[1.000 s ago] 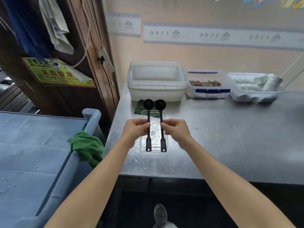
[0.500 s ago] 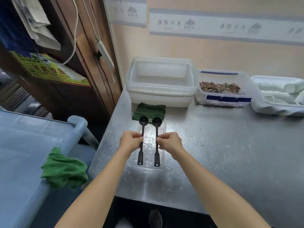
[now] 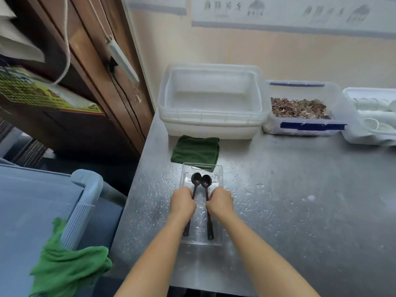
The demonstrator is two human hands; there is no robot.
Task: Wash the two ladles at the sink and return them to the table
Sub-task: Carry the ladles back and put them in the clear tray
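The table [image 3: 300, 211] is brushed steel, dull grey and beaded with water droplets. On it lies a clear, shallow plastic tray [image 3: 217, 170] with rounded corners and a slot handle at its far end. Two slim black plastic ladles sit side by side over the tray, bowls pointing away and nearly touching. The left hand [image 3: 183, 203] is closed around the stem of the left ladle [image 3: 196, 179]; the right hand [image 3: 220, 202] is closed around the stem of the right ladle [image 3: 206, 181]. Both bowls are small, round and glossy; the flat handle ends reach the tray's near edge. Just beyond the tray lies a folded dark green cloth [image 3: 196, 150], nubbly in texture, and behind it a translucent white rectangular tub [image 3: 212, 125].
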